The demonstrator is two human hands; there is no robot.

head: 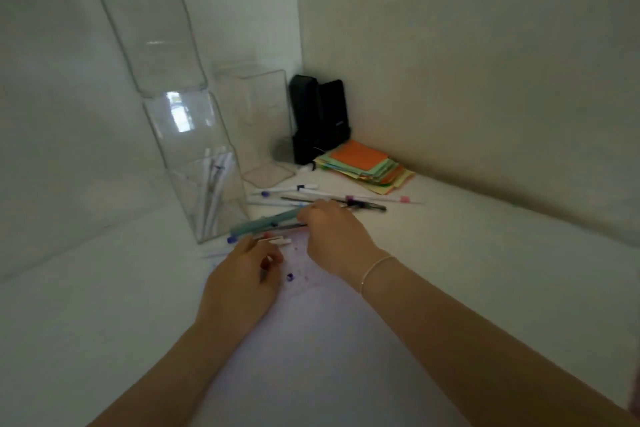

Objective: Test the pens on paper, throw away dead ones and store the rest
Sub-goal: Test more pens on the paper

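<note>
My right hand [332,232] is curled round a teal pen [266,220] that sticks out left toward the clear holder [211,198]. My left hand [242,276] pinches a small red-and-white pen [273,240] over the scribbled paper [311,340]. More loose pens [332,199] lie just behind my knuckles.

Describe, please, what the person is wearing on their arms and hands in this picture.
Both forearms are bare, with no sleeves showing. The right hand has a thin, pale bracelet round its wrist. The left hand shows no ring, watch or glove.
</note>
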